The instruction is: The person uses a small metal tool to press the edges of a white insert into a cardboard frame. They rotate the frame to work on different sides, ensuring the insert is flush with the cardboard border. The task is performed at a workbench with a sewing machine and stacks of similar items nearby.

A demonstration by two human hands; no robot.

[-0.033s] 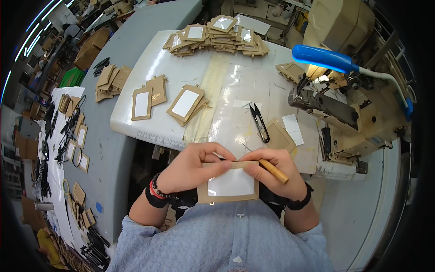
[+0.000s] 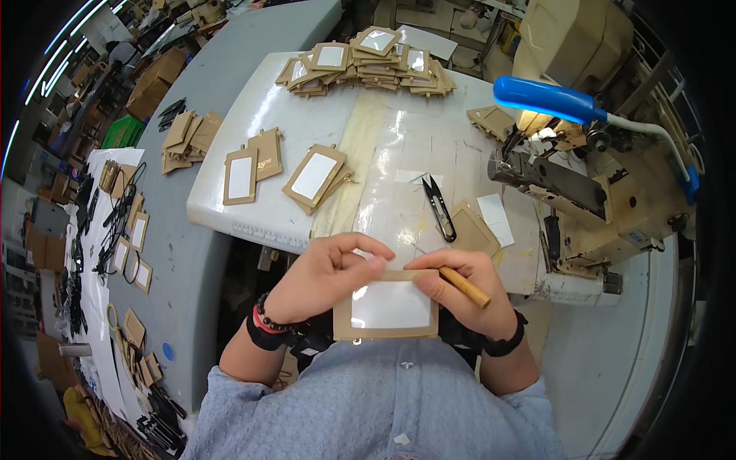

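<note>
Right fingers (image 2: 435, 286) — holder (image 2: 391, 307) edge — tabletop (image 2: 387, 180) beyond

Tan rectangular holder (image 2: 391, 310) is showing its white window upward; a yellow-brown tool handle (image 2: 465, 287) is slanting beside the holder's upper right corner.

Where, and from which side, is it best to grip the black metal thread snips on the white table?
The black metal thread snips are probably best gripped at their rounded end, from the near side: it lies closest, while the pointed blades aim away.
</note>
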